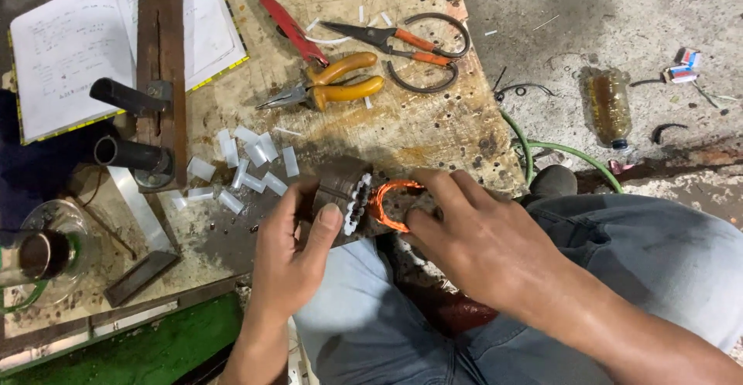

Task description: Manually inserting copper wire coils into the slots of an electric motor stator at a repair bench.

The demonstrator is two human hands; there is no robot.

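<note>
While lying on its side at the near edge of the workbench (433, 133), the motor stator (340, 195) has its axis running left–right, white slot papers and copper coil (389, 205) facing right. Left hand (290, 257) clasps the core; right hand (480, 238) pinches the coil. Yellow-handled pliers (333, 83) lie beyond.

Desk (433, 126): worn, stained wood, scarred with holes. Floor (619, 13): grey concrete, dirty, scattered with litter. A green hose (576, 153) runs across the floor beside the desk.
</note>
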